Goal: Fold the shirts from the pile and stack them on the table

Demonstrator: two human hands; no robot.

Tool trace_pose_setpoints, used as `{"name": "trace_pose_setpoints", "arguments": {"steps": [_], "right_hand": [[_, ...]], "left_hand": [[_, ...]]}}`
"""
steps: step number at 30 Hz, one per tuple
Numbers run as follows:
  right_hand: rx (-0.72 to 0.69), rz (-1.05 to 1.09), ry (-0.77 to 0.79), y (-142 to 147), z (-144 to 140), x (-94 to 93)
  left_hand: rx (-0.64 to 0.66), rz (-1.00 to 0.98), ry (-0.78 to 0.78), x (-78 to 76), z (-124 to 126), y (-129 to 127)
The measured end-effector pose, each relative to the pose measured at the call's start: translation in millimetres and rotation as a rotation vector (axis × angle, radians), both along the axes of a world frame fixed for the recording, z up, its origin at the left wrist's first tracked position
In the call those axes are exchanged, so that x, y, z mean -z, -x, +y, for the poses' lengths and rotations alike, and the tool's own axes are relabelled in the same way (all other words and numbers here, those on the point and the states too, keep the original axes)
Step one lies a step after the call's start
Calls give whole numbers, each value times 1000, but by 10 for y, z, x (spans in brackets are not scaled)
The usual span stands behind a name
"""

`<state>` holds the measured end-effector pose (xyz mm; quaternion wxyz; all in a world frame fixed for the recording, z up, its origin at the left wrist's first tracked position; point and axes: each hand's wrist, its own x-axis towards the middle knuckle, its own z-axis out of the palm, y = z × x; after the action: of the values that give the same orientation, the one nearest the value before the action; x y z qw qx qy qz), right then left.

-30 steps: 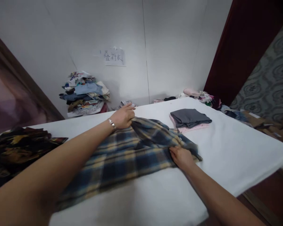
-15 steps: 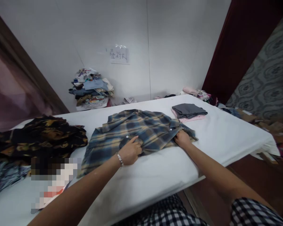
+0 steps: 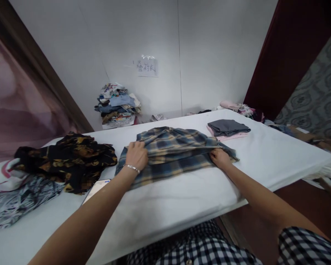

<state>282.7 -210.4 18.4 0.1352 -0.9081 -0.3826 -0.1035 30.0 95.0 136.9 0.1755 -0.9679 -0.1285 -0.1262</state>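
Observation:
A blue and yellow plaid shirt (image 3: 171, 151) lies on the white table (image 3: 264, 154), partly folded over itself. My left hand (image 3: 136, 155) grips the shirt's left part near the fold, a bracelet on its wrist. My right hand (image 3: 219, 158) holds the shirt's right edge close to the collar end. Both hands rest on the fabric, with the folded layer stretched between them.
A dark patterned garment (image 3: 68, 158) and a grey striped one (image 3: 19, 200) lie at the left, a phone (image 3: 95, 187) beside them. Folded grey and pink clothes (image 3: 227, 129) sit at the back right. A clothes heap (image 3: 117, 105) stands against the wall.
My left hand moved from the shirt's front middle up to its left side, and a layer of the shirt has been folded over. The right hand stayed on the right edge.

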Motion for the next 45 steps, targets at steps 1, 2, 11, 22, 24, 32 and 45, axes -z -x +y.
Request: {"name": "trace_pose_setpoints", "arguments": {"steps": [1,2,11,22,24,32,45], "right_hand": [[1,3,-2,-6,1,7],[2,4,-2,-13,3,14],[-12,9,-16,-31,37,6],[-10,-28,-23,19,54,-46],[-21,-23,-22,16,48,-41],[-43,0,-3,-37,6,50],[-213,55,-31,492,-399,-191]], "left_hand": [[-48,-26,-41,-6,62,97],[-69,-31,-72,22,109,200],[-223,19,377,810,156,709],[10,-332,137,370,577,539],[67,-304,102,451,657,610],[164,-142,361,1111,667,825],[-265,-328,589,1064,632,798]]}}
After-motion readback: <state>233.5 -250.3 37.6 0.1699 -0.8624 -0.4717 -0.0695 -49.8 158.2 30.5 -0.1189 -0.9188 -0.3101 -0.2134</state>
